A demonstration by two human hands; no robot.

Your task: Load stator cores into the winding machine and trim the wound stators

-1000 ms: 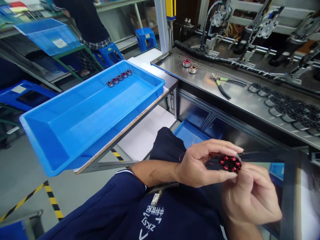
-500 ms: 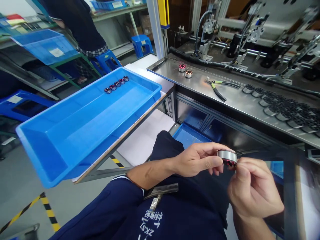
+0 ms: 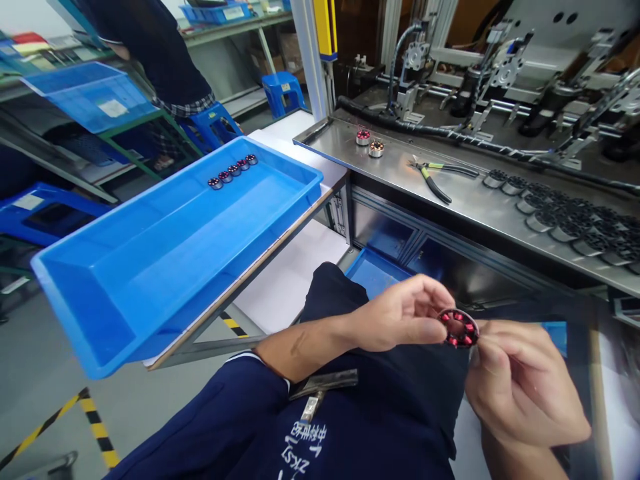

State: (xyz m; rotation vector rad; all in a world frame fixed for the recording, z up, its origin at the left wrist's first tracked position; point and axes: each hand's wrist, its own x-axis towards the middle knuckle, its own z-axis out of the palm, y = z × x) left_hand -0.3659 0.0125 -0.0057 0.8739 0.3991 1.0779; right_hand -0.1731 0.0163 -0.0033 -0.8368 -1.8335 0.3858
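Note:
Above my lap, a ring-shaped motor stator (image 3: 469,329) with red wire windings is tilted so its open wound face shows. My left hand (image 3: 395,317) grips its left rim between thumb and fingers. My right hand (image 3: 525,380) is closed in a pinch at the stator's right edge; whether a wire end is between those fingertips is too small to make out. On the metal bench ahead lie a red-wound stator (image 3: 363,137), a copper-coloured one (image 3: 376,149) and cutting pliers (image 3: 434,177) with green-and-black handles, jaws apart.
To the left, a big blue tray (image 3: 150,267) holds a short row of wound stators (image 3: 231,173). Many dark unwound stators (image 3: 570,217) crowd the right of the metal bench (image 3: 400,173), below machine fixtures (image 3: 505,70). Another person (image 3: 155,53) is by a blue stool at the back.
The stator has been turned from edge-on, with its silver side showing, to face-on. My right hand has shifted slightly right and down, and the left fingers have lifted a little.

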